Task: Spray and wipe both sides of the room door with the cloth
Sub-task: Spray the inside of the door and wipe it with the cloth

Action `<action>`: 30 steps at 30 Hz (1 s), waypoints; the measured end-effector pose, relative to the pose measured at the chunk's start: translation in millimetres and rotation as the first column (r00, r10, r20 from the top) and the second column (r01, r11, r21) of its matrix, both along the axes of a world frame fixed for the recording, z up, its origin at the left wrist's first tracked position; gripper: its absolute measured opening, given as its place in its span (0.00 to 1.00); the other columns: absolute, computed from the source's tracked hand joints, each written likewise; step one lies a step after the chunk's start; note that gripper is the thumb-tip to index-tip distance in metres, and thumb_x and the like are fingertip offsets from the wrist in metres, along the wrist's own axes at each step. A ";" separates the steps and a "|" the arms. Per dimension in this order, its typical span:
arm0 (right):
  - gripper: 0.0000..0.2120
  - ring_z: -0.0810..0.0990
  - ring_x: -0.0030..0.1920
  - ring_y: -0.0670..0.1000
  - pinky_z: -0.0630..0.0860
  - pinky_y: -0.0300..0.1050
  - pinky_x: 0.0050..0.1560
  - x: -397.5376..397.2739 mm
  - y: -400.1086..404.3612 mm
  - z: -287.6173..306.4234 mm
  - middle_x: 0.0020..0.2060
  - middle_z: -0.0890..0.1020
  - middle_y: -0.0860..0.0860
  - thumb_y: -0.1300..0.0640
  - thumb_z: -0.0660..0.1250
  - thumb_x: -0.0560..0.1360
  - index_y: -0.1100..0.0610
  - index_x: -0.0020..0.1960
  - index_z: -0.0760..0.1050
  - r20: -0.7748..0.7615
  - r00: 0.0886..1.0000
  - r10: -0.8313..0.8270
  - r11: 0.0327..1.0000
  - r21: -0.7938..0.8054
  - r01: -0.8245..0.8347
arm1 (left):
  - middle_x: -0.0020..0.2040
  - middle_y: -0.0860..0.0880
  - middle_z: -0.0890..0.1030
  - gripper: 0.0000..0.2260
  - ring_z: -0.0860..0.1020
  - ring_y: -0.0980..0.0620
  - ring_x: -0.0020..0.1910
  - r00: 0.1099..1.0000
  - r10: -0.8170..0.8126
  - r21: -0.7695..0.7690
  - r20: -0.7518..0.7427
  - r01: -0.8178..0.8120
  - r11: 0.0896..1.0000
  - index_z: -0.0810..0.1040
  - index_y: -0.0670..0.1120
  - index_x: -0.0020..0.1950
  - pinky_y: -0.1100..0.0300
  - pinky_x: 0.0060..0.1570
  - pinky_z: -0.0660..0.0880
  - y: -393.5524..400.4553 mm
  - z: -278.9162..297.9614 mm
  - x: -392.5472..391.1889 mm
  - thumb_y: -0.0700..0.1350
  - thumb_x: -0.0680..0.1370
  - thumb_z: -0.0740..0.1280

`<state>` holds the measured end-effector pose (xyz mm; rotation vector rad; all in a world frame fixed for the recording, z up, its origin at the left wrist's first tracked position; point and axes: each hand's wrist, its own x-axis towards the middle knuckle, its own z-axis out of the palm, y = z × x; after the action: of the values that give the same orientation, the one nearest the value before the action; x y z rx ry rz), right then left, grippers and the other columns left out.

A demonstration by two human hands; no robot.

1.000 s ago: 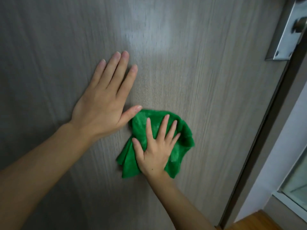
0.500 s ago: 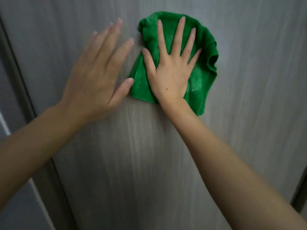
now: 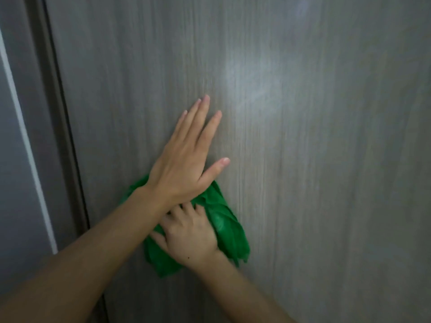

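We press our left hand point(image 3: 184, 157) flat against the grey wood-grain room door point(image 3: 314, 159), fingers straight and close together, thumb spread to the right. Our right hand point(image 3: 189, 234) lies palm-down on the crumpled green cloth point(image 3: 229, 231), holding it to the door just below the left hand; our left forearm crosses over its fingertips. The dark door frame point(image 3: 58, 127) runs along the left.

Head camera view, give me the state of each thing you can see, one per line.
Green cloth: bunched, pressed flat against the door.
Right hand: on the cloth, fingertips hidden under the left wrist.
Left hand: fingers straight, flat on the door, crossing over the right hand.
Door: grey woodgrain, pale sheen patch above the hands.
Door frame: at the left edge.
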<state>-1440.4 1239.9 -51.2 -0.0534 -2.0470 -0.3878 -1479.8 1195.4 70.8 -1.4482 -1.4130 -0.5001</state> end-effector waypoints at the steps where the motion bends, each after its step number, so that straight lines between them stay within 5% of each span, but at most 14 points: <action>1: 0.15 0.71 0.47 0.49 0.64 0.42 0.38 -0.3 1.1 -1.2 0.44 0.79 0.46 0.37 0.71 0.66 0.44 0.47 0.80 -0.016 1.000 0.006 1.000 0.003 -0.006 | 0.77 0.35 0.51 0.30 0.49 0.40 0.78 1.000 0.002 0.003 -0.019 -0.002 1.000 0.54 0.38 0.77 0.49 0.77 0.43 1.0 2.5 -2.2 0.57 0.82 0.50; 6: 0.24 0.65 0.69 0.56 0.65 0.43 0.52 -4.1 6.1 1.7 0.69 0.72 0.50 0.39 0.68 0.71 0.44 0.65 0.74 -0.008 0.998 0.065 0.996 0.054 -0.064 | 0.77 0.33 0.54 0.28 0.51 0.38 0.77 0.993 0.050 0.086 -0.109 -0.040 0.995 0.55 0.39 0.76 0.48 0.76 0.43 6.1 29.5 -9.1 0.55 0.82 0.52; 12: 0.28 0.79 0.45 0.52 0.72 0.42 0.34 11.2 33.2 54.8 0.58 0.81 0.52 0.37 0.74 0.65 0.48 0.61 0.79 0.066 0.983 0.173 0.964 0.193 -0.183 | 0.75 0.32 0.57 0.25 0.54 0.37 0.75 0.977 0.124 0.157 -0.175 -0.097 0.983 0.59 0.40 0.75 0.47 0.76 0.44 -27.1 26.2 -13.5 0.53 0.83 0.53; 14: 0.28 0.77 0.58 0.57 0.74 0.47 0.44 11.2 42.0 89.0 0.64 0.77 0.56 0.37 0.71 0.68 0.52 0.63 0.78 -0.002 0.988 0.153 0.962 0.231 -0.148 | 0.75 0.31 0.57 0.25 0.54 0.36 0.75 0.974 0.153 0.173 -0.166 -0.124 0.977 0.60 0.39 0.75 0.47 0.76 0.44 -39.8 24.3 -17.8 0.52 0.82 0.54; 16: 0.30 0.63 0.73 0.60 0.67 0.53 0.61 13.5 46.6 123.1 0.73 0.67 0.56 0.38 0.64 0.73 0.52 0.70 0.71 -0.071 0.992 0.108 0.968 0.233 -0.089 | 0.74 0.31 0.58 0.25 0.54 0.36 0.75 0.969 0.175 0.183 -0.174 -0.143 0.973 0.61 0.39 0.74 0.48 0.76 0.43 -49.5 22.3 -22.8 0.52 0.82 0.54; 18: 0.31 0.54 0.76 0.61 0.59 0.56 0.68 16.8 46.1 146.7 0.76 0.60 0.55 0.37 0.58 0.76 0.49 0.75 0.64 -0.140 0.990 0.016 0.978 0.210 0.014 | 0.74 0.31 0.58 0.25 0.54 0.36 0.75 0.963 0.194 0.194 -0.185 -0.157 0.968 0.61 0.39 0.74 0.49 0.76 0.43 -56.9 23.2 -28.0 0.53 0.82 0.53; 25: 0.29 0.52 0.77 0.60 0.56 0.57 0.70 7.7 25.5 136.3 0.77 0.56 0.54 0.36 0.53 0.78 0.45 0.77 0.58 -0.259 0.960 -0.105 0.993 0.032 0.118 | 0.75 0.30 0.56 0.24 0.53 0.36 0.75 0.978 0.185 0.253 -0.101 -0.155 0.955 0.59 0.41 0.75 0.48 0.76 0.43 -64.2 25.5 -40.6 0.52 0.82 0.53; 30: 0.30 0.51 0.76 0.60 0.57 0.56 0.68 4.4 20.4 91.5 0.77 0.56 0.55 0.38 0.57 0.77 0.45 0.76 0.59 -0.198 0.976 -0.094 0.994 0.036 0.103 | 0.75 0.30 0.56 0.23 0.53 0.35 0.75 0.980 0.187 0.246 -0.065 -0.166 0.955 0.60 0.40 0.75 0.52 0.76 0.41 -68.2 12.7 -48.7 0.51 0.83 0.53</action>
<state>-1436.0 1260.3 40.3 -0.1592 -1.8448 -0.4725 -1528.5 1127.2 83.6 -1.1259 -1.3473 -0.4691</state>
